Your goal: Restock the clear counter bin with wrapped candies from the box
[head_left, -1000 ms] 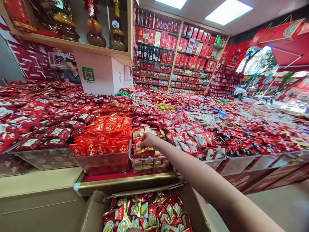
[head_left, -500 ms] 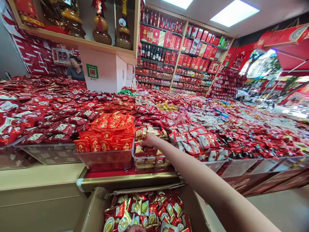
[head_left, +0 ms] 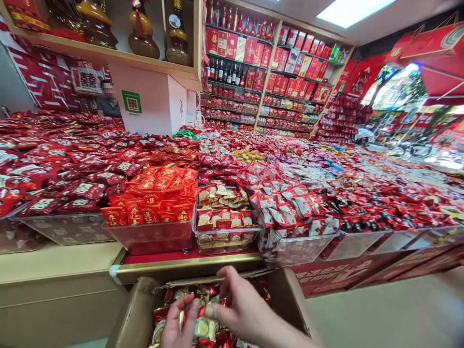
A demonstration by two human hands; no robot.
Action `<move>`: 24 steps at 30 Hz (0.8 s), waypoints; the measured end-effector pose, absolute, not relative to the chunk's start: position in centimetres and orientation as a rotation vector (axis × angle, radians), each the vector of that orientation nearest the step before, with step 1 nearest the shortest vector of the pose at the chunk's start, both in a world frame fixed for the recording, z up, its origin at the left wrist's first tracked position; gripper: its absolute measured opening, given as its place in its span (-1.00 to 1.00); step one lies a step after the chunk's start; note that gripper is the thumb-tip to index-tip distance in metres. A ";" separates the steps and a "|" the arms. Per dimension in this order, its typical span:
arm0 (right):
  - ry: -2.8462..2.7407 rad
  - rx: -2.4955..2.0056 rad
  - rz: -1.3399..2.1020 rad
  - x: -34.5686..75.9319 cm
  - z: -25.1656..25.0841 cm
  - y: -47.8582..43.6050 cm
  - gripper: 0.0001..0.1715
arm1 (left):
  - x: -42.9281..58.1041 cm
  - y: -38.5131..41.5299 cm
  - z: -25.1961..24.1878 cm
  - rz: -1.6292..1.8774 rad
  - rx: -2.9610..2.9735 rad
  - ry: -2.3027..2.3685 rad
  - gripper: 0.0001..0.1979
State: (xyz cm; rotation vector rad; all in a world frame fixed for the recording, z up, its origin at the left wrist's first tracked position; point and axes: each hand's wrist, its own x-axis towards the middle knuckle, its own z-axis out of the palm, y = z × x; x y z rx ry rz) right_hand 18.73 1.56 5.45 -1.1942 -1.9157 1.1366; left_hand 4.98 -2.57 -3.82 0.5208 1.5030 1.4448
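Observation:
My left hand (head_left: pixel 180 323) is over the open cardboard box (head_left: pixel 301 309), its thumb and fingers closed on a small wrapped candy, of which a gold and red edge shows. My right hand (head_left: pixel 248 307) reaches in from the right, thumb and fingers apart, the thumb close to my left fingertips. Beneath both hands the box holds many red and gold candies, and one candy with a pale yellow picture (head_left: pixel 204 328) lies just under the fingers. Behind the box, a clear plastic bin (head_left: pixel 226 238) holds similar candies, with a neat row along its front.
A bin of orange-red packets (head_left: pixel 155 203) stands left of the candy bin, one of red-and-white packets (head_left: pixel 295 205) to its right. The counter's gold edge (head_left: pixel 188 265) runs behind the box. A person (head_left: pixel 108 101) is at the back left; stocked shelves (head_left: pixel 268 72) line the back.
My right hand has left the plastic bin and come down over the cardboard box. A tidy row of candies now shows at the bin's front. My left hand has risen further into view.

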 end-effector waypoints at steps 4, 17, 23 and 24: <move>-1.341 -1.059 1.594 19.0 1.1 -0.4 -0.60 | 7.7 -1.6 0.6 1.462 0.501 1.266 -0.61; -0.878 -0.924 1.579 20.5 1.6 0.4 -0.71 | 8.9 -1.9 3.4 1.264 0.346 1.000 -0.77; -1.168 -1.001 1.327 21.3 1.9 0.0 -0.77 | 7.7 -1.9 3.1 1.191 0.489 1.170 -0.75; -1.295 -0.998 1.187 21.5 2.0 -0.2 -0.82 | 7.5 -1.9 3.0 1.191 0.445 1.124 -0.74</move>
